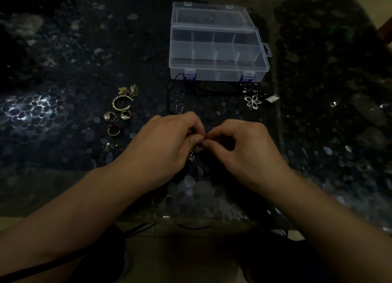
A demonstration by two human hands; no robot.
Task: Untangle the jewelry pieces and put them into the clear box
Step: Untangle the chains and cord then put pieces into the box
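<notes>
Your hands: your left hand (169, 138) and right hand (239, 142) met at the fingertips near the middle of the table, both pinching one small tangled chain (196, 152); a short clump of it hung below your thumbs.
Grip: fingers and thumbs were curled and closed on the chain, left and right alike; how many strands each pinch held was hidden by your fingers.
Clear box: the clear box (216, 70) stood open on the far side of the dark pebble-patterned table (63, 70), its lid raised behind it and its divided compartments looking bare.
Other pieces: to the left lay a gold cuff (121, 104), a gold chain cluster (129, 90) beyond it, and a few rings (115, 129) nearer you; a flower pendant (252, 101) on a black cord (203, 91) lay just in front of the box, to the right.
Handling: the chain looked very light, limp and fine, so I judge it would snag and kink rather than resist; hard pulling could tighten the knot or break a link.
Where to hold: you would likely do best pinching close on either side of the knot and teasing loops apart gently, not tugging from the hanging end.
Progress: nothing appeared to be in the box yet, so most of the sorting looked undone.
</notes>
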